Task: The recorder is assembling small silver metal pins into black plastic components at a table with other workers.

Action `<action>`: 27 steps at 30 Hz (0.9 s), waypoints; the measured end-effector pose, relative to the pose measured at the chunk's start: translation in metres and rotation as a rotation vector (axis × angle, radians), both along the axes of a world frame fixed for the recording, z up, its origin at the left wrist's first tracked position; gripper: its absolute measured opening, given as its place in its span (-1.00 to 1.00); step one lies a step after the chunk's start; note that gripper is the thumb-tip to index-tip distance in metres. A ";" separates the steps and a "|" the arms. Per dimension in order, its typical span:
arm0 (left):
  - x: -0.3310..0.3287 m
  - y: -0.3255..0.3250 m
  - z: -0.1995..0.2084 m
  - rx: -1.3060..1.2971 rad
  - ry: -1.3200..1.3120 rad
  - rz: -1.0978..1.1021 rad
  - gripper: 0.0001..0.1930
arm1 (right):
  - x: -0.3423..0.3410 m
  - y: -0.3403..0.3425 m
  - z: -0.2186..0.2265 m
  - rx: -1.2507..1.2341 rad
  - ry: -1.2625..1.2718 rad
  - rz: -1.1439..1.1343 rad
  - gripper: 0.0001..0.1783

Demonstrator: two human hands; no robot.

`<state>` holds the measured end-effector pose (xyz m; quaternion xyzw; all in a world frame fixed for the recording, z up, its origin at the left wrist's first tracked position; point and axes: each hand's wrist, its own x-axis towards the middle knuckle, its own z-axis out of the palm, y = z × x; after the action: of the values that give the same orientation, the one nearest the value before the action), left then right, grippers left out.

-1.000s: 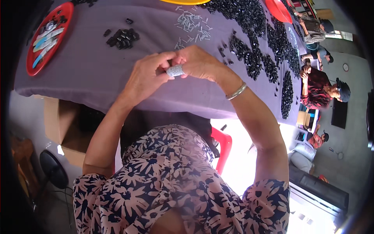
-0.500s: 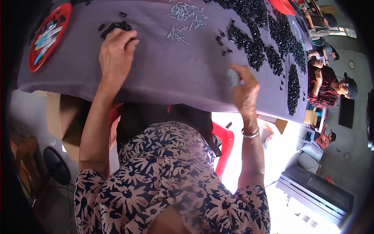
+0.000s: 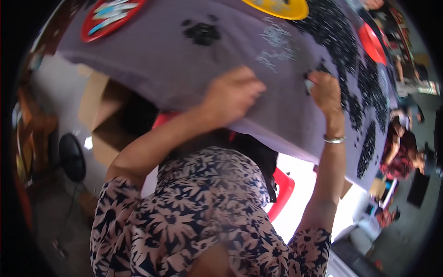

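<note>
Left hand [image 3: 234, 96] moved rightward, grey piece [image 3: 308, 86] in right hand [image 3: 326, 91]

We see a mauve-grey surface [image 3: 157, 64], black pieces [image 3: 203, 34], a red plate [image 3: 119, 27] at far left, a yellow tray [image 3: 296, 15], and a navy shirt [image 3: 194, 198] flowered in pale pink.

You have a small pale grey piece [image 3: 308, 85], its outline blurred, at the fingertips of your right hand [image 3: 326, 90], near the close edge of the wide spread of small black pieces [image 3: 331, 34]. Beyond your left hand [image 3: 236, 94] lies a compact dark heap [image 3: 203, 33] with a few strays beside it, and thin pale sticks [image 3: 277, 34] lie jumbled between that heap and the spread.
</note>
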<state>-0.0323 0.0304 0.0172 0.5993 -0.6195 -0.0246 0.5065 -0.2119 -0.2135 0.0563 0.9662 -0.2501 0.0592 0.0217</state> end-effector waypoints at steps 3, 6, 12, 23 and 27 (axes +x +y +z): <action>-0.022 -0.001 0.002 -0.018 -0.033 -0.136 -0.76 | 0.008 0.002 0.008 0.073 -0.020 0.043 -0.83; -0.009 -0.003 -0.005 -0.018 0.099 -0.031 -0.82 | 0.010 0.013 0.014 0.097 -0.009 -0.101 -0.92; -0.007 0.003 0.006 0.093 0.620 -0.163 -0.77 | 0.021 0.092 0.013 0.789 -0.661 0.011 -0.90; -0.003 0.001 -0.002 0.159 0.995 -0.235 -0.80 | 0.040 0.161 -0.029 0.967 -0.967 -0.069 -0.85; -0.002 0.000 -0.003 0.144 0.832 -0.133 -0.84 | 0.038 0.169 -0.026 0.912 -0.925 -0.075 -0.83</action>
<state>-0.0341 0.0308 0.0141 0.5307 -0.3962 -0.3401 0.6676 -0.1740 -0.0446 0.0307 0.7439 -0.2672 0.3559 -0.4986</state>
